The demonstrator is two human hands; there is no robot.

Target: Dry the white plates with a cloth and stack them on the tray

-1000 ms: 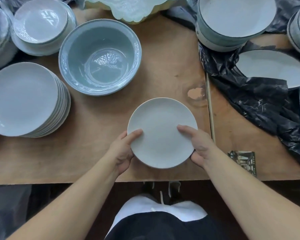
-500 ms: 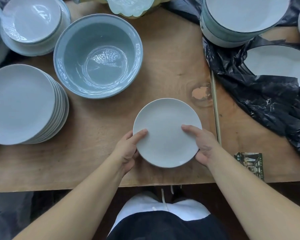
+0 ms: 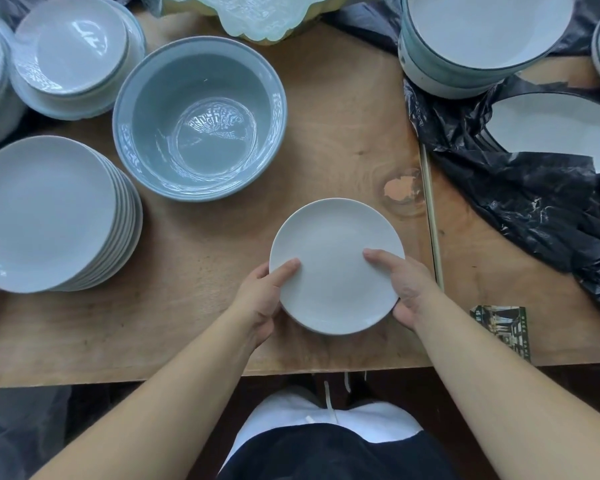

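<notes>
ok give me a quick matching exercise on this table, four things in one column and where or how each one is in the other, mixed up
Things
1. small white plate
2. blue-grey bowl
3. stack of plates
4. black plastic bag

Places or states
A. crumpled on the right side of the table
B. held at its rim by the left hand and right hand
C. on the table's left side
D. empty, beyond the held plate

Pairs: 1-B, 2-D, 3-C, 4-A

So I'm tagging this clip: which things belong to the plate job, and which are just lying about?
Job:
small white plate, held by left hand and right hand
stack of white plates

Lying about:
blue-grey bowl
black plastic bag
printed card
</notes>
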